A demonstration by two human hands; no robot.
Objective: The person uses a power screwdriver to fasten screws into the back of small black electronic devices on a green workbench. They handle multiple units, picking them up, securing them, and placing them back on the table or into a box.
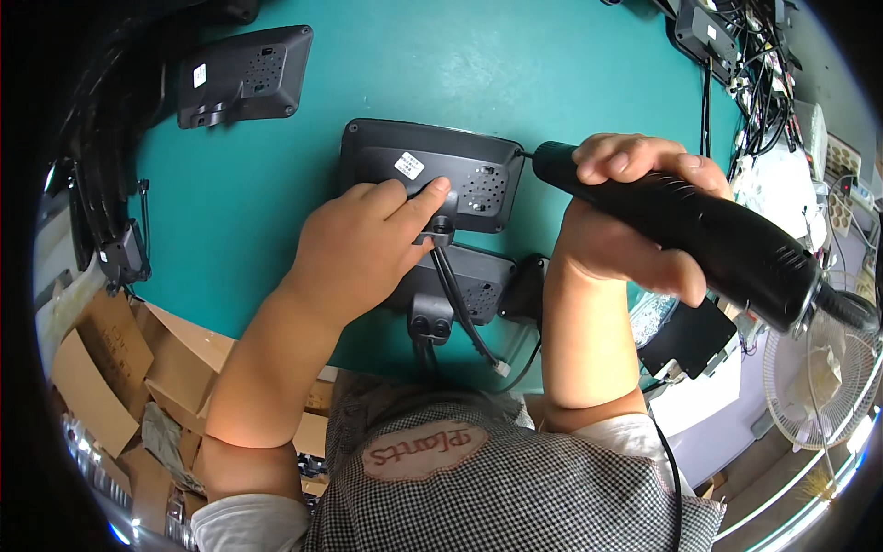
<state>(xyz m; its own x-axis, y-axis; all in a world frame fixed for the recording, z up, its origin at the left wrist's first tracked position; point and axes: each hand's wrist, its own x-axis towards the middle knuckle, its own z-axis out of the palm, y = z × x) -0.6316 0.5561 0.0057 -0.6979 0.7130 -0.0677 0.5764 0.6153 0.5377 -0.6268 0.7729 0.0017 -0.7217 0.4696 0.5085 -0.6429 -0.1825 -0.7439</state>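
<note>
A black display unit (464, 159) lies back side up on the bench, with a white label and a cluster of small holes. My left hand (354, 235) grips it from the near side, index finger laid along its back and thumb by the cable bracket. Black cables (457, 299) run from that bracket toward me and end in a white connector (501, 368). In my right hand (612, 216) is a black electric screwdriver (727, 235), fingers wrapped round its body. Its bit points left and meets the display unit's upper right corner. A second display unit (492, 269) sits just nearer, partly covered.
Another black display unit (280, 74) rests at the far left of the green bench (414, 64). Bundled black cables (763, 83) crowd the right edge. Cardboard boxes (110, 359) stand below the bench at left; a fan (819, 377) is at lower right.
</note>
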